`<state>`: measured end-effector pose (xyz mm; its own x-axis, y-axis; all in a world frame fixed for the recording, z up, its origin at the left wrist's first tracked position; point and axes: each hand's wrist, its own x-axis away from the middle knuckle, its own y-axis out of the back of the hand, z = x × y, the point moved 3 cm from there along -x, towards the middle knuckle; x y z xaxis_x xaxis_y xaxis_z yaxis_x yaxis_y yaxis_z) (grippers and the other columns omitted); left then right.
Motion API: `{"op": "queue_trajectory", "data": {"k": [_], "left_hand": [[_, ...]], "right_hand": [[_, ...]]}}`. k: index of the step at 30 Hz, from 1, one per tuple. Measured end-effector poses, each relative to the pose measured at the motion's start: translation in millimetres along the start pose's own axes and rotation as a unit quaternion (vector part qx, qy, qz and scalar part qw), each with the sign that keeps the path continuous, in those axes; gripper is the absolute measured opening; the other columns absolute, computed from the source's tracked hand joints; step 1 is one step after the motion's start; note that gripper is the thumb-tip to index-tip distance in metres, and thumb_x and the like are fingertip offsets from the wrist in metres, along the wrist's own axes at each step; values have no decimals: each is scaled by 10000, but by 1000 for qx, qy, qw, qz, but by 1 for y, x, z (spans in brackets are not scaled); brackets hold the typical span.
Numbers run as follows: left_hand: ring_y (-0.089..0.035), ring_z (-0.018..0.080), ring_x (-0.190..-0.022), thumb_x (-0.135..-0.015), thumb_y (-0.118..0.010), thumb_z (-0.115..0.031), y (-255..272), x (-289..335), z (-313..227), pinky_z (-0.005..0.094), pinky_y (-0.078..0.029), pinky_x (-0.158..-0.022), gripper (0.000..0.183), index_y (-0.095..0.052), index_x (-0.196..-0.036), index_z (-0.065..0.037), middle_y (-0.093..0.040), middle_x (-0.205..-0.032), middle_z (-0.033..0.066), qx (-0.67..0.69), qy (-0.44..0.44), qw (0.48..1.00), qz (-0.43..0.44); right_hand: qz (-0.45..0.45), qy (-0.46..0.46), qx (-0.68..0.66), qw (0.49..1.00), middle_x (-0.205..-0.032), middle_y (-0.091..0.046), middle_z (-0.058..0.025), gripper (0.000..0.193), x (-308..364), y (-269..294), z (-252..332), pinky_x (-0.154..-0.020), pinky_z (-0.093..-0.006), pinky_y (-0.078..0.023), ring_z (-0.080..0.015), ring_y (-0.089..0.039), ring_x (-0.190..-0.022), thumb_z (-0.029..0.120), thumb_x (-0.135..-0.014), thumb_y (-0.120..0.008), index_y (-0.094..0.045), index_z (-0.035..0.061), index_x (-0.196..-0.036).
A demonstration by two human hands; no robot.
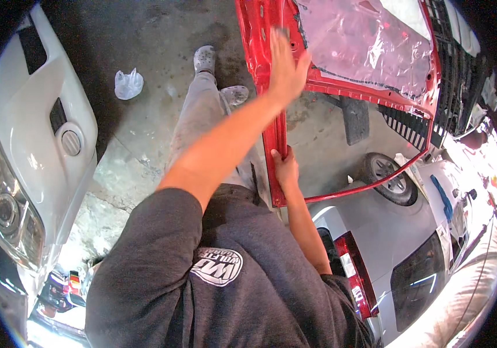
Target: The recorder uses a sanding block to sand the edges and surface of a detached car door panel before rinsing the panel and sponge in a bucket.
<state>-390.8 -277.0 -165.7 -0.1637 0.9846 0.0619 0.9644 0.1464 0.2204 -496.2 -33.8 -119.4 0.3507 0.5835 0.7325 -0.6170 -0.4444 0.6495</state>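
A red car door (280, 133) without its trim stands before me at the right, cloudy plastic film (370, 43) covering its inner panel. My left hand (286, 78) reaches across to the door's near edge, fingers stretched out flat and thumb apart. A small dark grey pad-like piece (281, 33) shows at its fingertips, blurred; its exact kind is unclear. Lower down, my right hand (286, 168) is closed round the red frame by the window opening, with the thumb on its near side.
On the left stands a white car bumper (66, 75) with a headlight (8, 209). A crumpled plastic bag (128, 84) lies on the concrete floor (150, 35). Beyond the door frame are a wheel (390, 178), a silver car body panel (358, 206) and a red tail light (356, 272).
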Motion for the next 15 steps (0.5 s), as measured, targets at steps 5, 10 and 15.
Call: {"op": "queue_trajectory", "data": {"k": [5,10,15], "left_hand": [[-105,469,-1437,-913,-561,-283,10,-81,14,512,-100,-1188,760,-184,-1450,101,-119,-1521,352,-8,-107,994,-8],[-116,527,-1411,-963,-511,-356,28,38,-14,500,-143,-1180,786,-182,-1388,217,-114,-1479,421,-102,-83,988,79],[-147,537,-1400,-969,-461,-388,12,-21,-11,533,-166,-1164,758,-236,-1383,206,-136,-1479,419,-184,-86,978,51]], "right_hand": [[13,14,-15,1000,-1038,-664,-248,525,-1,0,0,-818,-495,-485,-447,-618,-988,459,-904,-601,-526,70,-1249],[26,-6,-3,1000,-1053,-661,-253,519,-3,1,4,-831,-498,-479,-457,-610,-1003,450,-914,-587,-523,56,-1245],[15,5,4,1000,-1013,-669,-248,508,-5,2,2,-823,-503,-477,-458,-615,-977,439,-910,-590,-528,68,-1250]]}}
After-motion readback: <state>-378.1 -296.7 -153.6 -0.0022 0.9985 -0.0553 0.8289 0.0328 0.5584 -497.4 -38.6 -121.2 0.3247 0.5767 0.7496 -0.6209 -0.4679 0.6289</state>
